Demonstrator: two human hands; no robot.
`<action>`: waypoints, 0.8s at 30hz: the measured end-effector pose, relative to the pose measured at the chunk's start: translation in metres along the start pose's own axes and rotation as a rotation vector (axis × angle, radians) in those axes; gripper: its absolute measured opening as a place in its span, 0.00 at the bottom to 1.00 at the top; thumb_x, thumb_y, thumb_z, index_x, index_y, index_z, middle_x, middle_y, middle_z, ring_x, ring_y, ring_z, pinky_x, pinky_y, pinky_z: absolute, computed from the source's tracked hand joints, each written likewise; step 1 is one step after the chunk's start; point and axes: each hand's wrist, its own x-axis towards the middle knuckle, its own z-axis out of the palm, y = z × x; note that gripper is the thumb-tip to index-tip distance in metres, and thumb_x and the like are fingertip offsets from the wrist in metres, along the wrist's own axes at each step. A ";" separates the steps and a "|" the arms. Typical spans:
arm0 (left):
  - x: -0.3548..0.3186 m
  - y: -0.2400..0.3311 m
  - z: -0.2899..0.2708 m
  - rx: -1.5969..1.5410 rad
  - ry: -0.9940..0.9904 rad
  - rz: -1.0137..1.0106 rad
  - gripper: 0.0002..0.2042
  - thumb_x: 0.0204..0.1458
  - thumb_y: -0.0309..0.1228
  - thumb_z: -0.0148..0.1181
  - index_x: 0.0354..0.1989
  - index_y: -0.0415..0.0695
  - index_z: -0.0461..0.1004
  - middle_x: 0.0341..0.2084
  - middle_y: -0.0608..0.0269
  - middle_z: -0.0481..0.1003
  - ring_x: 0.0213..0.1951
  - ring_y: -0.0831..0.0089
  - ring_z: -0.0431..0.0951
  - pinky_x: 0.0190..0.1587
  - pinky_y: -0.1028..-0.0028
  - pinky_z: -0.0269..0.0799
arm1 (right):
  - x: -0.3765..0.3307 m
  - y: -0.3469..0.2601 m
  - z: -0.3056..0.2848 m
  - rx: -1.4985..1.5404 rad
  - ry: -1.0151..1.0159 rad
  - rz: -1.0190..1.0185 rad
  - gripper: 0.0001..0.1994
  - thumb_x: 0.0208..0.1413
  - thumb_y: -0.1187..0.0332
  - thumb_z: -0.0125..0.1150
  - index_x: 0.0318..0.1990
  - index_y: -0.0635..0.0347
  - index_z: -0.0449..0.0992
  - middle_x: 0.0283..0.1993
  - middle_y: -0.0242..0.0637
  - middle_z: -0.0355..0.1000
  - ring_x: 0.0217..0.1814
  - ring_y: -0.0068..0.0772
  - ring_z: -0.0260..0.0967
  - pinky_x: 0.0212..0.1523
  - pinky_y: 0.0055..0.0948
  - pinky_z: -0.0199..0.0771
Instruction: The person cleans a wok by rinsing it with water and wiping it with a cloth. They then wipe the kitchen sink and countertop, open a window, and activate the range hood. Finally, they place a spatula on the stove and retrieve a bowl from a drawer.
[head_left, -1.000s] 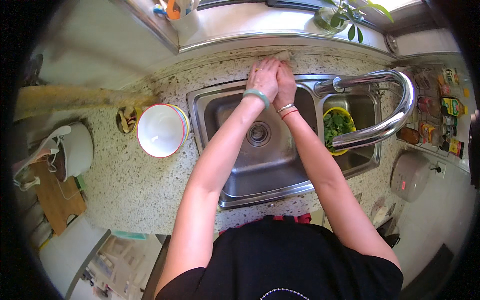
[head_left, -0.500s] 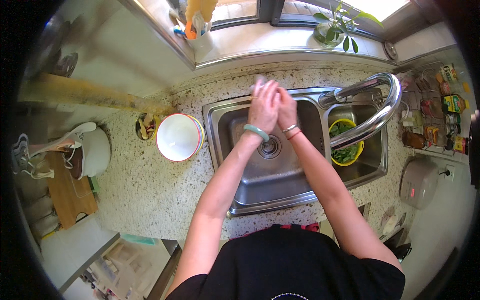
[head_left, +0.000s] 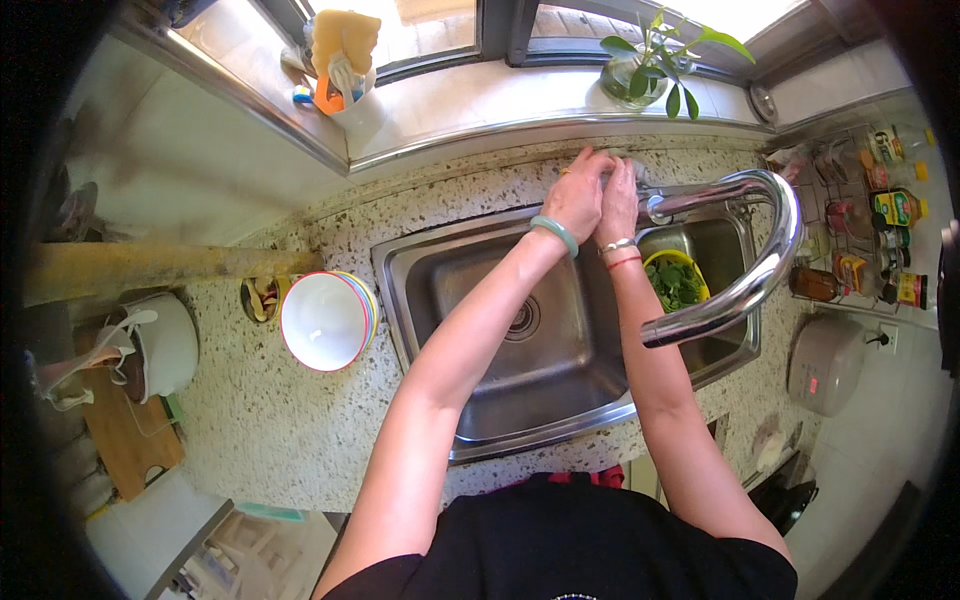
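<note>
Both my hands meet over the back rim of the steel sink [head_left: 520,385], left of the faucet's base. My left hand [head_left: 577,198], with a green bangle at its wrist, has its fingers bent over toward the other hand's fingertips. Close beside it, my right hand [head_left: 617,205] has its fingers pressed together and pointing away from me. At the fingertips shows a small pale, greyish thing [head_left: 638,170], mostly hidden; its kind cannot be made out. The curved chrome faucet [head_left: 770,255] arches over the smaller basin, where leafy greens [head_left: 676,285] sit in a yellow basket [head_left: 704,292].
Stacked bowls [head_left: 322,320] stand left of the sink beside a small dish of scraps [head_left: 262,298]. A plant in a glass vase [head_left: 632,80] and a utensil holder [head_left: 350,110] are on the sill. At right is a jar rack [head_left: 850,225].
My hands, joined over the large basin before, have moved right and away from me to the back rim beside the faucet. The view has shifted a little.
</note>
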 end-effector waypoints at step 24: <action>-0.114 -0.044 -0.078 0.437 0.555 -0.207 0.26 0.55 0.39 0.51 0.56 0.32 0.62 0.57 0.41 0.62 0.61 0.49 0.59 0.62 0.58 0.53 | -0.077 -0.152 0.073 0.462 -0.023 -0.399 0.19 0.56 0.64 0.47 0.55 0.56 0.68 0.55 0.37 0.69 0.59 0.34 0.63 0.57 0.37 0.61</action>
